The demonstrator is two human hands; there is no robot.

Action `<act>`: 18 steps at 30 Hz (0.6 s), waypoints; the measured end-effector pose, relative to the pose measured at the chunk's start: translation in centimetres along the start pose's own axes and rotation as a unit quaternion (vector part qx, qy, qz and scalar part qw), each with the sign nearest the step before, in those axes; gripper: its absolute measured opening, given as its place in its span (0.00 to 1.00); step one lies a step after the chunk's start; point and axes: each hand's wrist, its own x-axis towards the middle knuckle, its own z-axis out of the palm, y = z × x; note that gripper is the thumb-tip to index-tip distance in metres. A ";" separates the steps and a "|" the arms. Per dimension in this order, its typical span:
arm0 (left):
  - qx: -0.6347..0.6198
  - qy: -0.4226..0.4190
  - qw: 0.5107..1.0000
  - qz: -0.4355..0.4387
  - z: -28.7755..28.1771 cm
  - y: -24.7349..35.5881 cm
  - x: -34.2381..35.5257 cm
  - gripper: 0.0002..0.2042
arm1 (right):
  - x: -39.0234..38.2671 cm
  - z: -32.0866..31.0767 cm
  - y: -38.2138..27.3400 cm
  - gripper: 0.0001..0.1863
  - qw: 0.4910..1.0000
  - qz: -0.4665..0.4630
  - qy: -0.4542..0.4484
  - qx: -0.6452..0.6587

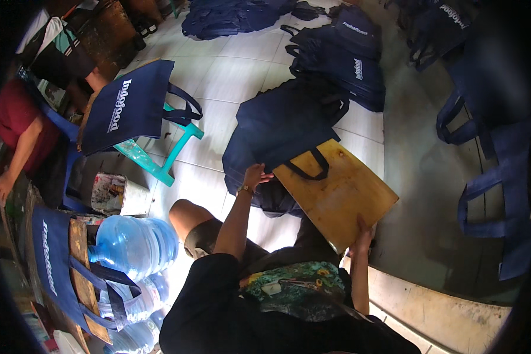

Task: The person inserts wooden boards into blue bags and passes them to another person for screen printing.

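My right hand (361, 236) grips the near right edge of a flat yellow-brown wooden board (342, 192). The board's far end meets the opening edge of a dark blue tote bag (289, 115), and one bag handle (318, 168) lies over the wood. How far the board reaches inside the bag is hidden. At the bag's near left edge, my left hand (256, 177) has its fingers closed on the fabric, next to the board's left corner. More dark blue fabric (274, 197) lies beneath, on the tiled floor.
Stacked tote bags (357, 68) lie farther off. A bag on a board rests over a turquoise stool (159, 159) at left, near blue water jugs (138, 245) and a stained bucket (121, 194). More bags (501, 194) lie at right. A co-worker's arm (26, 153) shows far left.
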 end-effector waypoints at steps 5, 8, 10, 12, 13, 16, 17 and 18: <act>-0.020 0.043 0.999 -0.019 -1.2 -0.5 0.2 0.12 | -1.6 1.1 -1.8 0.26 1.000 -0.017 -0.015 -0.015; 0.004 0.039 0.999 -0.025 -1.5 -0.7 0.6 0.16 | -1.7 1.1 -1.8 0.26 0.999 -0.028 -0.021 -0.011; 0.006 0.039 0.999 -0.018 -1.6 -1.1 0.7 0.16 | -2.3 2.2 -1.6 0.25 0.998 -0.058 -0.005 -0.011; 0.014 0.042 0.999 -0.017 -1.8 -1.3 0.9 0.15 | -2.5 2.6 -1.4 0.25 0.999 -0.052 0.009 -0.012; 0.017 0.045 0.999 -0.015 -2.0 -1.5 1.1 0.14 | -2.5 2.7 -1.4 0.25 0.999 -0.049 0.014 -0.013; 0.034 0.046 0.998 -0.007 -2.6 -1.9 1.5 0.13 | -1.9 1.9 -0.9 0.25 0.999 -0.028 0.026 -0.017; 0.036 0.046 0.998 -0.002 -2.5 -2.1 1.6 0.13 | -1.7 1.6 -0.7 0.25 0.999 -0.030 0.031 -0.021; 0.037 0.046 0.998 0.002 -2.4 -2.2 1.7 0.12 | -1.6 1.3 -0.4 0.25 0.999 -0.033 0.036 -0.025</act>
